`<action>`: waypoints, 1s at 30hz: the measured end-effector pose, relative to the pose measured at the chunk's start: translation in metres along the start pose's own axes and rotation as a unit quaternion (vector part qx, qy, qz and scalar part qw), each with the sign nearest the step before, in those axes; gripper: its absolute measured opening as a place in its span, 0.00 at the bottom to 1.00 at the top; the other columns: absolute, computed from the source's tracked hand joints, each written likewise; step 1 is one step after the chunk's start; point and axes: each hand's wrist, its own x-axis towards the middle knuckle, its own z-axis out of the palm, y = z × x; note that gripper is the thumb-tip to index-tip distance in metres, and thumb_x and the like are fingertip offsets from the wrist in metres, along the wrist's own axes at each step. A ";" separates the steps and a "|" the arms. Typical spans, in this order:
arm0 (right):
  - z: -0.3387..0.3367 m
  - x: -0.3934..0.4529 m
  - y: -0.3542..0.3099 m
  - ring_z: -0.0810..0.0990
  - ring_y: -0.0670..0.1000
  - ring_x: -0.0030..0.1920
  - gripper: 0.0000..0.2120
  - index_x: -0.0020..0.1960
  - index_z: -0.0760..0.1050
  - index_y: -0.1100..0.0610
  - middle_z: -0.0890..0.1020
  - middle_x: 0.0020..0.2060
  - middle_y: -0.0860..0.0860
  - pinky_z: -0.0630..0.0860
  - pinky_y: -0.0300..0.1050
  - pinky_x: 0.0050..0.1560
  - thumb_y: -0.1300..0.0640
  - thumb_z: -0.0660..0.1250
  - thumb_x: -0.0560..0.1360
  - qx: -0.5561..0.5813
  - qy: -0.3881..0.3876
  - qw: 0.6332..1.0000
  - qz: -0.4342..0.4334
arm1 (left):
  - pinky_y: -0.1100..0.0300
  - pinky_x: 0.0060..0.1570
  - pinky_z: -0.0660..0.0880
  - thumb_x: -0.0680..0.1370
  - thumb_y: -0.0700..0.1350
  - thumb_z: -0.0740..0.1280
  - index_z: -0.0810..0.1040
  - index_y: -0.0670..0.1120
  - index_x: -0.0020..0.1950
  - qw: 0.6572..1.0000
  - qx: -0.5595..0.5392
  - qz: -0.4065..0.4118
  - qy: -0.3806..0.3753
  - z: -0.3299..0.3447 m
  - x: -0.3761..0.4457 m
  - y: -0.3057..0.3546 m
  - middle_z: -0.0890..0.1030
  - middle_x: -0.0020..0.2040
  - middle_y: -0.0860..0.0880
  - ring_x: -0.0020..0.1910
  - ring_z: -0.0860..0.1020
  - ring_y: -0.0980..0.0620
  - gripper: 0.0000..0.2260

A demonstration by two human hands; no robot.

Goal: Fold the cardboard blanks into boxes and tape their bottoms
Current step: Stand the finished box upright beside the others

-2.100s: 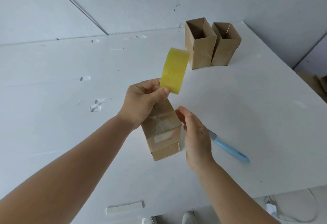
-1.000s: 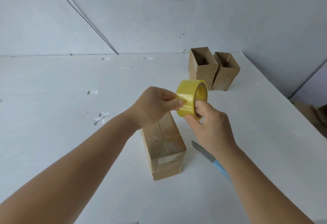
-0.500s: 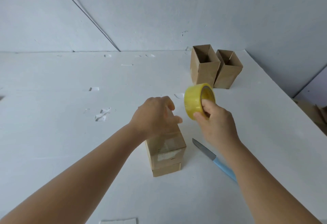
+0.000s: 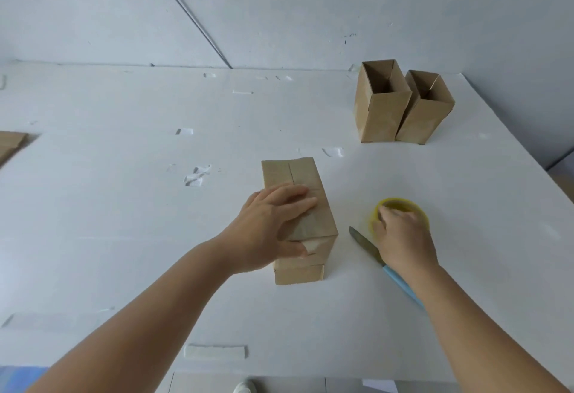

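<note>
White table (image 4: pixel 124 237); white walls (image 4: pixel 279 4)

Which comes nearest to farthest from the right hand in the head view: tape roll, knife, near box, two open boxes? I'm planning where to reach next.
1. Tape roll: under the fingers of the right hand.
2. Knife: just left of that hand, passing beneath the wrist.
3. Near box: farther left, under the left hand.
4. Two open boxes: upright at the table's far side.

Bright, even light; wide-angle edge distortion
</note>
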 end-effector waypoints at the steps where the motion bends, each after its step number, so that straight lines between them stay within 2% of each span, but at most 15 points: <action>1: -0.006 -0.005 -0.015 0.74 0.58 0.46 0.08 0.43 0.67 0.54 0.74 0.39 0.50 0.64 0.45 0.40 0.52 0.59 0.78 0.105 0.007 0.994 -0.012 | 0.59 0.74 0.47 0.72 0.62 0.68 0.62 0.55 0.75 1.000 -0.027 0.012 0.002 0.002 -0.002 -0.003 0.57 0.76 0.59 0.75 0.48 0.62 0.34; 3: -0.019 -0.019 -0.053 0.74 0.47 0.56 0.13 0.60 0.71 0.51 0.76 0.53 0.44 0.67 0.41 0.53 0.47 0.60 0.79 0.316 -0.053 0.947 -0.031 | 0.61 0.74 0.48 0.72 0.70 0.58 0.64 0.52 0.75 0.996 -0.080 0.030 0.023 0.006 -0.005 -0.008 0.58 0.76 0.58 0.76 0.47 0.63 0.36; 4: -0.023 -0.029 -0.070 0.70 0.42 0.63 0.21 0.70 0.66 0.49 0.72 0.62 0.42 0.65 0.38 0.61 0.46 0.60 0.78 0.376 -0.094 0.921 -0.048 | 0.64 0.74 0.48 0.72 0.71 0.55 0.65 0.51 0.74 0.994 -0.093 0.032 0.038 0.008 -0.007 -0.010 0.58 0.76 0.58 0.76 0.47 0.63 0.36; 6: -0.019 -0.043 -0.089 0.60 0.38 0.72 0.30 0.77 0.54 0.48 0.62 0.72 0.41 0.58 0.31 0.68 0.46 0.62 0.78 0.385 -0.118 0.909 -0.103 | 0.69 0.72 0.47 0.72 0.72 0.55 0.66 0.51 0.73 0.992 -0.111 0.025 0.056 0.011 -0.010 -0.014 0.59 0.75 0.60 0.76 0.47 0.65 0.36; 8: -0.011 -0.048 -0.092 0.57 0.40 0.74 0.31 0.77 0.51 0.48 0.59 0.75 0.44 0.56 0.28 0.68 0.48 0.60 0.79 0.371 -0.091 0.914 -0.136 | 0.74 0.70 0.47 0.70 0.73 0.58 0.67 0.52 0.73 0.989 -0.135 0.014 0.057 0.012 -0.012 -0.018 0.57 0.75 0.62 0.75 0.47 0.66 0.37; 10: -0.007 -0.047 -0.088 0.59 0.39 0.73 0.27 0.77 0.50 0.47 0.61 0.75 0.44 0.58 0.33 0.70 0.49 0.56 0.81 0.387 -0.090 0.908 -0.131 | 0.75 0.69 0.45 0.69 0.72 0.60 0.65 0.52 0.73 0.987 -0.145 0.011 0.070 0.016 -0.014 -0.021 0.53 0.76 0.59 0.76 0.44 0.65 0.38; 12: -0.007 -0.047 -0.087 0.56 0.31 0.71 0.23 0.76 0.50 0.45 0.58 0.74 0.39 0.55 0.31 0.71 0.53 0.51 0.83 0.437 -0.112 0.884 -0.119 | 0.72 0.71 0.45 0.72 0.69 0.59 0.59 0.49 0.75 0.986 -0.121 0.020 0.110 0.026 -0.019 -0.023 0.49 0.78 0.51 0.76 0.42 0.61 0.38; 14: -0.011 -0.046 -0.088 0.55 0.23 0.65 0.23 0.76 0.51 0.45 0.58 0.71 0.34 0.54 0.22 0.66 0.56 0.50 0.83 0.481 -0.137 0.861 -0.094 | 0.69 0.72 0.45 0.75 0.68 0.57 0.51 0.46 0.78 0.983 -0.125 0.010 0.134 0.036 -0.024 -0.020 0.43 0.79 0.45 0.77 0.39 0.57 0.40; 16: -0.017 -0.042 -0.093 0.65 0.20 0.55 0.20 0.71 0.60 0.43 0.68 0.63 0.31 0.63 0.20 0.56 0.58 0.53 0.82 0.503 -0.143 0.851 -0.051 | 0.73 0.71 0.45 0.74 0.69 0.57 0.44 0.47 0.78 0.969 -0.206 -0.034 0.129 0.039 -0.026 -0.009 0.37 0.77 0.51 0.76 0.36 0.59 0.43; 18: -0.024 -0.035 -0.101 0.74 0.29 0.47 0.14 0.60 0.66 0.42 0.76 0.53 0.36 0.71 0.29 0.47 0.56 0.60 0.78 0.505 -0.127 0.853 0.008 | 0.70 0.71 0.53 0.73 0.68 0.60 0.46 0.55 0.77 0.936 -0.306 -0.103 0.138 0.035 -0.025 0.002 0.43 0.75 0.63 0.77 0.43 0.58 0.39; 19: -0.026 -0.032 -0.105 0.76 0.34 0.47 0.13 0.58 0.67 0.45 0.77 0.51 0.40 0.73 0.34 0.45 0.53 0.64 0.74 0.484 -0.112 0.868 0.027 | 0.65 0.70 0.62 0.74 0.65 0.64 0.53 0.59 0.74 0.914 -0.351 -0.133 0.153 0.034 -0.023 0.006 0.52 0.73 0.64 0.77 0.53 0.53 0.34; 20: -0.027 -0.030 -0.109 0.77 0.38 0.48 0.17 0.56 0.68 0.47 0.77 0.51 0.43 0.74 0.38 0.45 0.48 0.68 0.70 0.454 -0.099 0.884 0.041 | 0.62 0.64 0.71 0.74 0.60 0.67 0.61 0.61 0.68 0.894 -0.390 -0.151 0.161 0.033 -0.021 0.008 0.61 0.68 0.63 0.72 0.65 0.52 0.26; 22: -0.025 -0.026 -0.115 0.78 0.44 0.46 0.22 0.53 0.69 0.50 0.77 0.50 0.47 0.77 0.43 0.45 0.44 0.71 0.65 0.418 -0.087 0.901 0.072 | 0.59 0.56 0.77 0.74 0.54 0.71 0.69 0.62 0.61 0.864 -0.447 -0.161 0.168 0.030 -0.019 0.014 0.69 0.63 0.58 0.62 0.75 0.53 0.18; 27: -0.018 -0.023 -0.115 0.77 0.48 0.43 0.12 0.50 0.69 0.52 0.77 0.48 0.50 0.72 0.44 0.38 0.45 0.64 0.73 0.409 -0.071 0.906 0.086 | 0.59 0.50 0.78 0.78 0.44 0.63 0.74 0.58 0.61 0.818 -0.514 -0.183 0.179 0.027 -0.018 0.019 0.79 0.60 0.49 0.54 0.81 0.52 0.13; 30: -0.017 -0.021 -0.111 0.75 0.51 0.44 0.09 0.46 0.70 0.52 0.77 0.46 0.52 0.69 0.45 0.41 0.48 0.57 0.79 0.408 -0.060 0.908 0.074 | 0.53 0.57 0.77 0.83 0.45 0.55 0.76 0.53 0.61 0.823 -0.492 -0.220 0.180 0.027 -0.019 0.022 0.83 0.55 0.52 0.55 0.81 0.54 0.12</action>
